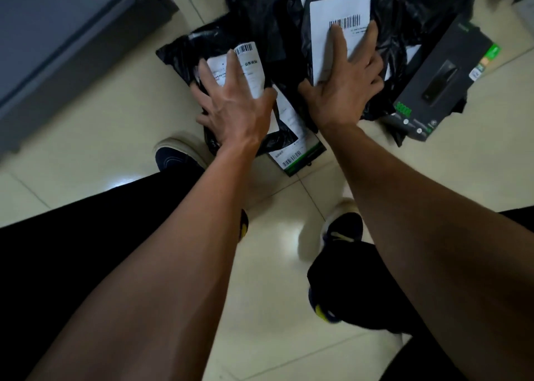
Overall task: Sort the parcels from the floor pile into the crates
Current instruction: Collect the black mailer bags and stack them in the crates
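Head view, looking down at a tiled floor (86, 161) with a pile of parcels at the top centre.

Left hand (231, 103): fingers spread and nearly straight, laid flat on a black poly mailer (185, 54) with a crumpled white barcode label (248, 66). Fingertips rest on the label; the thumb reaches over the mailer's right edge. Not clearly curled round it, so reads as pressing, not gripping.

Right hand (346, 83): fingers spread, palm down on the large white shipping label (332, 14) of a second black poly mailer (410, 11). Fingertips touch the barcode area; the thumb lies at the label's lower left corner. Also flat, open contact.

Both mailers lie on the floor in the pile, side by side, touching or overlapping at the middle. Under the left mailer's near edge a flat black box with a white label and a green stripe (297, 152) sticks out toward the person. To the right of the pile, a black retail box with green print (442, 77) lies on the floor, partly on black wrapping.

A grey crate (57, 48) stands at upper left, apart from the pile. Contents not visible.

Person's dark trousers and two shoes (176, 155) show below the pile.
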### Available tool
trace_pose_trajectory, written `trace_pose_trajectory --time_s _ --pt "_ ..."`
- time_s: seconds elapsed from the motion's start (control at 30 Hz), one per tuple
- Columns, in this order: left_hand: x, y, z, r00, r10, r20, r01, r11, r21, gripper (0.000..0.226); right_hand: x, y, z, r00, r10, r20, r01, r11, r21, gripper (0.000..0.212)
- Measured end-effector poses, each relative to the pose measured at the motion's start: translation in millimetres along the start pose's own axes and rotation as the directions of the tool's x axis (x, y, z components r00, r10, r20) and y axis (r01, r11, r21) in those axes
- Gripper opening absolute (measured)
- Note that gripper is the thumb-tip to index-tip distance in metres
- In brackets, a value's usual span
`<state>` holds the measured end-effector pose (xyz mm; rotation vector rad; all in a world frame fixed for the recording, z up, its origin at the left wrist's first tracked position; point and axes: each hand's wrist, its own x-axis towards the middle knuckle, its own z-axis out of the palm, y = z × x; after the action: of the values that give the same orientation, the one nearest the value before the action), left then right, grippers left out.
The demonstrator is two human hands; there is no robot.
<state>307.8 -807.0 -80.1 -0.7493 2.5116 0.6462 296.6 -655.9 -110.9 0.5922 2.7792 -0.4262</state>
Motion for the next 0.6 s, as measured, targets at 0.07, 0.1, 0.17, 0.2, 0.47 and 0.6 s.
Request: trace_pose_trajectory --time_s 0.07,0.1,0.17,0.2,0.47,0.6 --pt "-15 4 -24 0.998 0.064 -0.011 -0.063 0.996 0.058 0.085 -14 -3 -26 1.000 0.010 -0.012 -0.010 1.000 0.021 0.090" --pt "-23 8 -38 0.996 0.089 -0.015 -0.087 0.993 0.084 0.086 -23 -4 -41 1.000 0.016 -0.017 -0.015 0.999 0.028 0.089" --pt "-43 17 -67 0.991 0.132 -0.023 -0.128 0.983 0.134 0.089 -42 -4 -72 0.999 0.021 -0.025 -0.021 0.999 0.030 0.089" --pt "-54 21 -81 0.988 0.154 -0.023 -0.149 0.976 0.162 0.089 -52 -3 -89 0.999 0.021 -0.035 -0.020 1.000 0.022 0.089" --pt "-181 71 -193 0.966 0.258 0.004 -0.252 0.941 0.227 0.086 -132 7 -249 0.997 -0.011 -0.081 0.011 1.000 -0.001 0.091" --pt "-257 89 -242 0.964 0.264 -0.044 -0.250 0.947 0.201 0.085 -173 10 -333 0.995 -0.058 -0.076 0.061 0.997 0.039 0.093"
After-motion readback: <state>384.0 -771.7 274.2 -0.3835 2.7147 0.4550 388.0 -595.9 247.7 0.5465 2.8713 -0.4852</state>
